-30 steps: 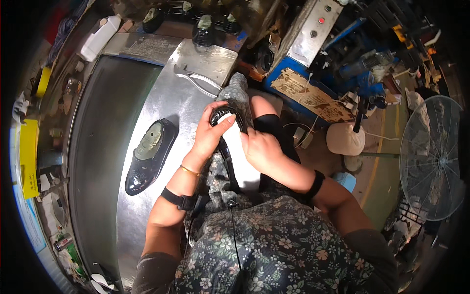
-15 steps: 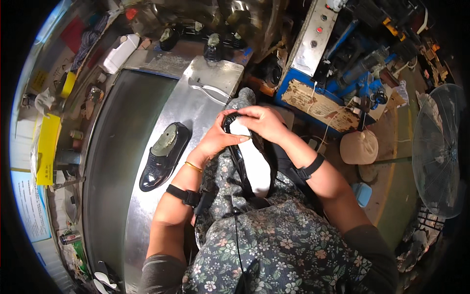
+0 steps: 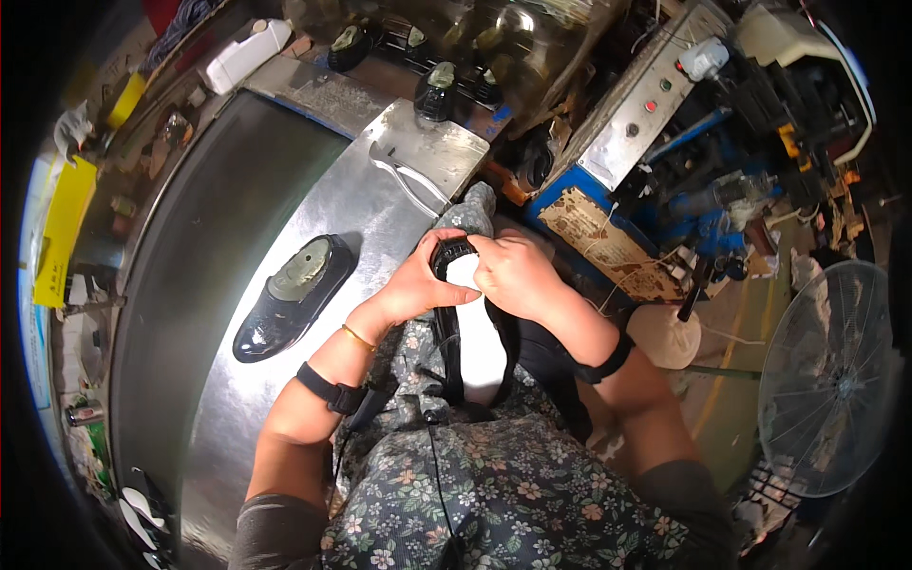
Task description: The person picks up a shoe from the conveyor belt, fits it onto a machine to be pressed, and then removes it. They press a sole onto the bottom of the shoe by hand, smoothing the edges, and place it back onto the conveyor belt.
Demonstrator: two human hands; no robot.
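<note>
On my floral apron rests a black shoe [image 3: 446, 347], bottom up, with a white sole board [image 3: 478, 356] along its underside. Around its far end, my left hand [image 3: 415, 288] is closed, thumb lying across the white board and fingers at the black gathered rim. My right hand [image 3: 521, 277] is curled against the other side of that end; its fingertips are partly hidden. Left of my arms, a glossy black shoe on a greenish last [image 3: 294, 299] lies on the metal bench. Silvery lasting pincers [image 3: 410, 179] lie farther up on the bench.
A dark conveyor belt [image 3: 204, 218] runs along the left beyond the metal bench [image 3: 214, 437]. Several more lasted shoes, including one black shoe [image 3: 435, 95], stand at the back. At right are a blue machine with a button panel [image 3: 655, 95] and a large fan [image 3: 826, 380].
My right hand's fingers have curled in tighter at the shoe's rim, while my left hand keeps its hold. The whole view has tilted and shifted.
</note>
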